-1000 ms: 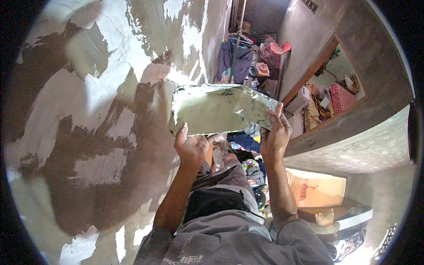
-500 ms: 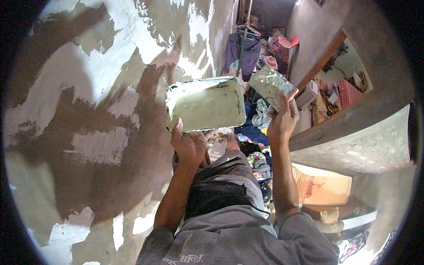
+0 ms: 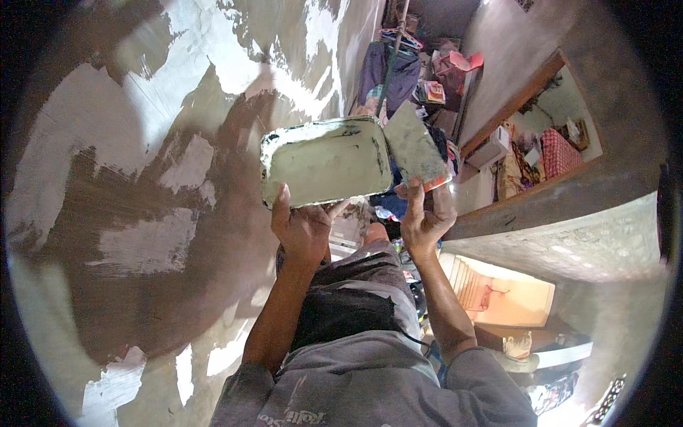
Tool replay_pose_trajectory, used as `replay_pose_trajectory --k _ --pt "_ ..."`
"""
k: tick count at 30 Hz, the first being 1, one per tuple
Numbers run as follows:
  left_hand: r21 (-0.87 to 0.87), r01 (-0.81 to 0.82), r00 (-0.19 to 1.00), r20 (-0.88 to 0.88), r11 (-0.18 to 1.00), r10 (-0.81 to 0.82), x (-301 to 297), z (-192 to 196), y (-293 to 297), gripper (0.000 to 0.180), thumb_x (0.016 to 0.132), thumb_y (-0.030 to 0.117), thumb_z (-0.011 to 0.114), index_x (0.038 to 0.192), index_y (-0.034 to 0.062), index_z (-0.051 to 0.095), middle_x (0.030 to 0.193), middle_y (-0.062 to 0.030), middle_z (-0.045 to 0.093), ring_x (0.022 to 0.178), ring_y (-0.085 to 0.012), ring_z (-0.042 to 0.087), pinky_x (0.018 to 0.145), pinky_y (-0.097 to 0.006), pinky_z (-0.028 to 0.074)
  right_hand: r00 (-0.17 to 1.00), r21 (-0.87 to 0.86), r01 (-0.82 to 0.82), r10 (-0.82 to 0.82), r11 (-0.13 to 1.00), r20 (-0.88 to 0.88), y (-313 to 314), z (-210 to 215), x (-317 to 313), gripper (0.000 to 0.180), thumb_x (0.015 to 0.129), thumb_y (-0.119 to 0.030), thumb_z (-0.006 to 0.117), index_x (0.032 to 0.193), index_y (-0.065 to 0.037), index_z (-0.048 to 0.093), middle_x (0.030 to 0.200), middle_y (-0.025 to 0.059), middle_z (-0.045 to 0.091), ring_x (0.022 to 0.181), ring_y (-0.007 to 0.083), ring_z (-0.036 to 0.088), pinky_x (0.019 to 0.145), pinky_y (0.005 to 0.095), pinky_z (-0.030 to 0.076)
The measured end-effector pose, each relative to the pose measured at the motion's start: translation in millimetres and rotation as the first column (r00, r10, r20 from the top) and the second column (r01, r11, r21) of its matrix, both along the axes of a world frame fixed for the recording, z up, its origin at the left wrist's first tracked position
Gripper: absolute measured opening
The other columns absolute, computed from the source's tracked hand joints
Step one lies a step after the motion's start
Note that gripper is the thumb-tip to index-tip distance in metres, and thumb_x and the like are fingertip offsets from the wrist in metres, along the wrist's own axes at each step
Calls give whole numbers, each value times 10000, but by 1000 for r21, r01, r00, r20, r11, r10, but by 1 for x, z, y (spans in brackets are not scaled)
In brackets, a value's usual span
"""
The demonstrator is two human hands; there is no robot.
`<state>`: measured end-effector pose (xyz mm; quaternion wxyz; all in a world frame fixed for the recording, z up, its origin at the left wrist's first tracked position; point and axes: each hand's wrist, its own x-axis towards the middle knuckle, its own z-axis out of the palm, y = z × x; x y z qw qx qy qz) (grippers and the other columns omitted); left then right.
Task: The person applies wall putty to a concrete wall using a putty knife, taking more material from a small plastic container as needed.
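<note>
The wall (image 3: pixel 156 213) fills the left and upper left of the frame, and it is only partly coated: white and pale patches of putty lie between broad bare brown-grey stretches, so by the look of it much of the surface is left to cover.

Near the upper centre sits the tray (image 3: pixel 324 162), a flat rectangular pan spread with pale greenish putty. The left hand (image 3: pixel 302 231) grips its lower edge from beneath, thumb up over the rim, fingers curled closed under it.

Touching the tray's right edge is the trowel blade (image 3: pixel 416 148), smeared grey. The right hand (image 3: pixel 425 220) is closed on its handle, just right of centre.

Against the picture half a second back, the blade has come in from well apart to meet the tray's right rim, and the tray has turned a little flatter toward the camera. Clothes and boxes (image 3: pixel 427 78) crowd the upper right of the frame.
</note>
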<state>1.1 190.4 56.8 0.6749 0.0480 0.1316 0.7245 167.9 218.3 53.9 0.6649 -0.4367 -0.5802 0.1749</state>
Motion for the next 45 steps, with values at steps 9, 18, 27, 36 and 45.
replay_pose_trajectory --k 9,18,27,36,45 --pt "-8 -91 995 -41 996 91 -15 -6 7 563 803 388 505 1244 64 371 1208 -153 463 1117 -321 457 916 -564 350 825 196 -50 -70 979 560 5 -2 -6 409 669 60 584 1061 -57 595 766 103 576 609 206 560 545 300 462" --pt "15 -120 993 -19 993 120 -26 -13 6 538 805 369 504 1222 48 391 1164 -152 494 1054 -305 505 852 -518 428 734 211 -31 -121 977 669 8 -20 -5 464 683 11 592 1136 -80 549 767 68 558 634 183 539 530 291 425" --pt "20 -151 988 -18 988 151 -27 -19 7 512 808 348 499 1202 34 409 1118 -152 525 990 -291 551 787 -474 499 728 129 13 -98 992 679 19 -32 3 347 728 21 564 1068 -43 562 745 83 551 597 206 532 489 299 423" --pt "61 -159 981 -103 985 165 -36 -20 9 521 807 351 498 1217 47 395 1136 -139 515 1009 -296 540 828 -463 466 679 -312 -462 104 830 -727 21 -10 15 173 851 -128 528 951 -6 598 816 39 613 663 119 578 528 245 458" --pt "81 -99 994 -48 992 103 -26 -24 10 563 794 338 514 1252 50 357 1221 -138 451 1135 -308 437 924 -524 368 413 -321 -688 -12 651 -911 0 9 -1 178 833 -75 522 984 8 565 905 42 601 749 94 562 619 223 458"
